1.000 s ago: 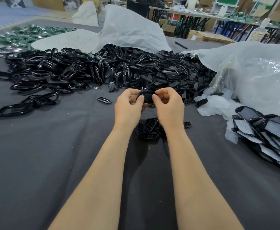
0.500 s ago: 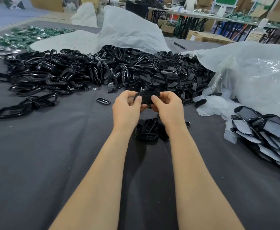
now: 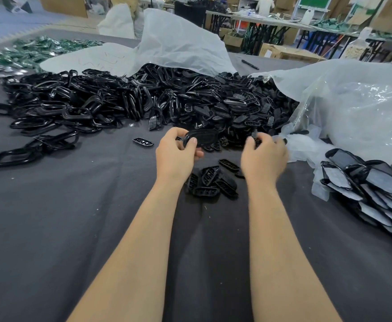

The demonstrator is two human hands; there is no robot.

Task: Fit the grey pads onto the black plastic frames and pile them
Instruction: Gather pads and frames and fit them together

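Observation:
My left hand (image 3: 176, 154) holds a black oval plastic frame (image 3: 202, 138) by its left end, just above the dark table. My right hand (image 3: 263, 156) is off to the right, blurred, fingers curled near the edge of the black parts heap; whether it pinches a small piece I cannot tell. A small cluster of slotted black pieces (image 3: 210, 182) lies between my wrists. At the right a pile of black frames with grey pads (image 3: 371, 184) leans in overlapping rows.
A wide heap of black frames and inserts (image 3: 143, 101) spans the table's far half. White plastic sheets (image 3: 178, 43) and a clear bag (image 3: 353, 105) lie behind and right. A loose slotted piece (image 3: 143, 142) sits left of my hand. Green parts (image 3: 34, 49) lie far left.
My right hand has let go of the frame and moved right toward the heap. The left hand keeps the frame in about the same place.

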